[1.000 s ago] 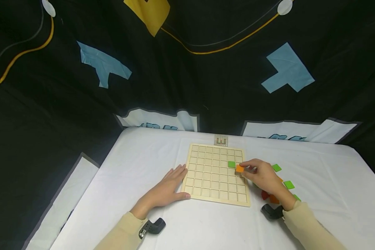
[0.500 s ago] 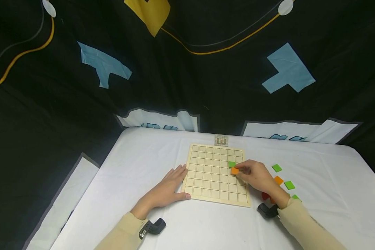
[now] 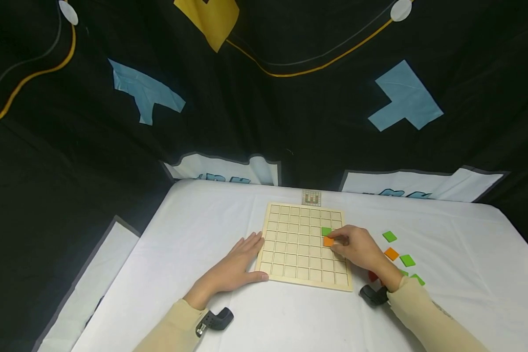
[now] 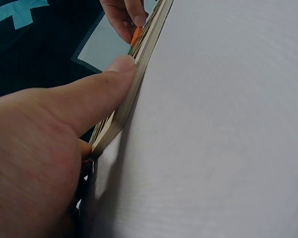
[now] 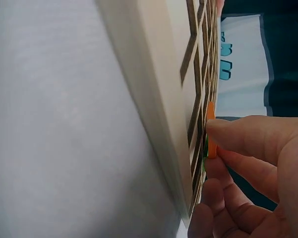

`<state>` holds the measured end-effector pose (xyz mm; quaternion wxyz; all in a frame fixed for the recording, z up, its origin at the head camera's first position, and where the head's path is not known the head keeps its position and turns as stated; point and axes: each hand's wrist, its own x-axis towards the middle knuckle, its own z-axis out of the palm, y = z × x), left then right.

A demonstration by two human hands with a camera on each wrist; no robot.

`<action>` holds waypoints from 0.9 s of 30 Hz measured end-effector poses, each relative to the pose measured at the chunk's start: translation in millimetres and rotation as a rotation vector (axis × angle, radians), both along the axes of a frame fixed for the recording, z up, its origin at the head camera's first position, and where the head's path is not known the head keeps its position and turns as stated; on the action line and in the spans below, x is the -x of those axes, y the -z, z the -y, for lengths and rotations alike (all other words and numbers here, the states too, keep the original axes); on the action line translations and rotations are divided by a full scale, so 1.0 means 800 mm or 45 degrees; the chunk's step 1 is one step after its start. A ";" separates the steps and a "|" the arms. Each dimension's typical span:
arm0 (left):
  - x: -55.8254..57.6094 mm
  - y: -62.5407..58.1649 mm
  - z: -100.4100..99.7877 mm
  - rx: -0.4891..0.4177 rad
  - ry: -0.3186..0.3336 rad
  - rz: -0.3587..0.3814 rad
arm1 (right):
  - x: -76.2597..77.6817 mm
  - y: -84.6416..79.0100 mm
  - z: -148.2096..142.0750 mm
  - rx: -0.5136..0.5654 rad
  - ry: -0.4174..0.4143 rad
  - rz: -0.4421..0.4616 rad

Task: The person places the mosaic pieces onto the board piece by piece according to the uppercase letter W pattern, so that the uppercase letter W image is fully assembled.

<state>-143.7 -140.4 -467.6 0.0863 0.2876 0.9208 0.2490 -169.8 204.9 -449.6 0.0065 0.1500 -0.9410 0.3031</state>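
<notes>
Right hand (image 3: 360, 248) pinches orange tile (image 3: 328, 241) at gridded board (image 3: 292, 252), just nearside of green tile (image 3: 326, 231); can't tell if seated. Left hand (image 3: 232, 266), fingers straight, touches board's left edge. Loose tiles (image 3: 407, 260) on counter (image 3: 462, 244), right.

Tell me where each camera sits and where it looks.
Head: worn there, looking forward and down at the wooden board; left hand, right hand, sleeves show.
Left wrist: worn there, facing the board's edge; left hand close, right hand beyond.
Right wrist: worn there, facing the board; right hand pinches the orange tile.
Both wrist views share board and tile.
</notes>
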 end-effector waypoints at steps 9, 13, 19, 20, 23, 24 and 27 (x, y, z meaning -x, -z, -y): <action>0.000 -0.001 0.000 0.009 0.002 0.006 | 0.001 0.001 0.004 -0.008 0.003 0.014; 0.000 -0.001 0.000 0.005 0.004 0.007 | 0.001 0.001 0.005 -0.007 -0.003 0.010; 0.000 -0.001 0.001 0.005 0.006 0.008 | 0.001 0.002 0.006 -0.018 0.005 0.013; 0.000 0.000 0.001 0.007 0.005 0.008 | 0.002 0.002 0.006 -0.017 0.004 0.015; 0.001 0.000 0.001 0.008 0.002 0.006 | 0.001 0.003 0.006 -0.017 0.009 0.016; 0.001 0.000 0.001 0.008 0.003 0.006 | 0.001 0.003 0.005 -0.014 0.013 0.015; 0.001 0.000 0.001 0.011 0.006 0.008 | 0.000 0.002 0.002 0.009 0.030 0.004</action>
